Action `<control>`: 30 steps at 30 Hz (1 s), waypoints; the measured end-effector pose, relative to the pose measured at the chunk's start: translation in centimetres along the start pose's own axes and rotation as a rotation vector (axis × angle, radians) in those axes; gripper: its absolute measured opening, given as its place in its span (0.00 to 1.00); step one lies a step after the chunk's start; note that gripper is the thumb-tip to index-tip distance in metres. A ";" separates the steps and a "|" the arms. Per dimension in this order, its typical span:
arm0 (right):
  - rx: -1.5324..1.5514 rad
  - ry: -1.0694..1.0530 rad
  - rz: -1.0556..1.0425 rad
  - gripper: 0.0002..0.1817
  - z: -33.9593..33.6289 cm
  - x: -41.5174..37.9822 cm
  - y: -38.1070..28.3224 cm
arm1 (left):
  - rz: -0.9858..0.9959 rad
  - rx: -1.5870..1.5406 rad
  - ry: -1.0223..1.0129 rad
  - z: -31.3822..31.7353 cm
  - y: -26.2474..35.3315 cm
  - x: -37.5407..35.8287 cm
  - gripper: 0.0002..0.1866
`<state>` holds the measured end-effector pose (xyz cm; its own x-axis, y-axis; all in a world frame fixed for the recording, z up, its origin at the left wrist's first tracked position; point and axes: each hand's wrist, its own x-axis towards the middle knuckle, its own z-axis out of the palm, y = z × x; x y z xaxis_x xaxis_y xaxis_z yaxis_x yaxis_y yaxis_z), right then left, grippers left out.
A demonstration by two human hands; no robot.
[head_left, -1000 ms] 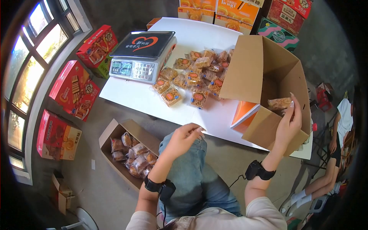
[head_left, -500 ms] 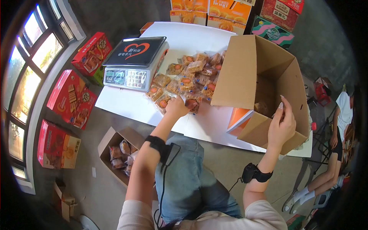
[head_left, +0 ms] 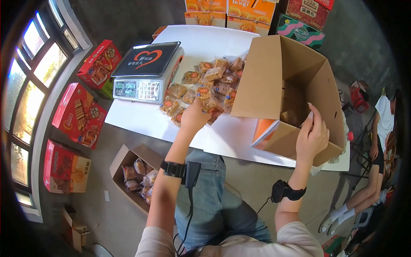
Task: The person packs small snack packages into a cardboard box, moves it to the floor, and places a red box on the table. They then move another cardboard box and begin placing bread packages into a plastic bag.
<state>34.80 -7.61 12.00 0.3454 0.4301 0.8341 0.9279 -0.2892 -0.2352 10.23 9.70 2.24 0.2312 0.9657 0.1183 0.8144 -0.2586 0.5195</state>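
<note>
My left hand (head_left: pixel 196 117) reaches down onto a pile of clear-wrapped snack pieces (head_left: pixel 214 77), brown with orange round labels. Its fingertips are lost among the packets, so I cannot make out whether it grips one. At the front rim of a tall open cardboard box (head_left: pixel 260 77), my right hand (head_left: pixel 313 136) is raised with fingers loosely apart and nothing in them. Inside the box, a wrapped snack piece (head_left: pixel 289 116) shows near the front. An orange-and-white printed packet or carton (head_left: pixel 264 132) sits against the box's front left side.
A digital scale (head_left: pixel 144 68) stands at the table's left. Below on the floor is a carton (head_left: pixel 124 165) of wrapped snacks. Red gift boxes (head_left: pixel 79 115) line the window side; orange boxes (head_left: pixel 248 15) stack behind the white table (head_left: pixel 201 36). A seated person (head_left: pixel 371 171) is at the right.
My left hand has shifted slightly left and up over the packets. My right hand stays by the box rim, with small finger movement. The whole view has shifted slightly.
</note>
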 end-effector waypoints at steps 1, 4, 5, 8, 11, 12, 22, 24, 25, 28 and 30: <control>-0.002 -0.001 -0.004 0.15 0.0 0.0 0.0 | 0.027 -0.045 0.031 -1.1 0.5 -0.6 0.32; 0.006 0.009 -0.025 0.14 -0.1 0.1 0.1 | 0.024 -0.193 -0.065 -5.2 3.3 -3.5 0.26; 0.008 0.007 -0.025 0.14 -0.1 0.1 0.1 | 0.021 -0.191 -0.065 -6.8 4.3 -4.8 0.26; 0.002 0.003 -0.032 0.14 -0.3 0.0 0.0 | -0.029 -0.354 -0.155 -8.4 5.2 -8.4 0.20; 0.053 -0.058 0.017 0.13 -0.8 0.1 -0.4 | -0.098 -0.693 -0.155 -7.4 3.9 -11.9 0.17; 0.272 -0.043 0.062 0.13 -1.0 0.2 -0.5 | -0.103 -0.691 -0.152 -7.1 3.8 -12.9 0.17; 1.403 -0.453 0.436 0.25 -4.9 -6.3 -4.4 | -0.161 -1.239 -0.350 -6.5 3.5 -15.6 0.11; 1.527 -0.738 0.479 0.29 -4.0 -7.7 -5.2 | -0.151 -1.191 -0.353 -6.6 4.0 -15.5 0.11; 1.527 -0.738 0.483 0.29 -3.9 -8.4 -5.5 | -0.140 -1.144 -0.355 -6.6 4.3 -15.5 0.11; 1.378 -1.204 0.395 0.32 -3.7 -9.6 -7.3 | -0.126 -1.067 -0.323 -6.0 5.0 -15.7 0.12; 1.484 -1.013 0.409 0.33 -3.9 -9.4 -8.9 | -0.108 -1.020 -0.328 -5.7 4.4 -15.7 0.12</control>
<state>22.73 -12.39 8.19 -0.0252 0.9857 0.1668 -0.0741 0.1646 -0.9836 7.11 -6.48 7.48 0.4397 0.8895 -0.1240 0.0462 0.1154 0.9922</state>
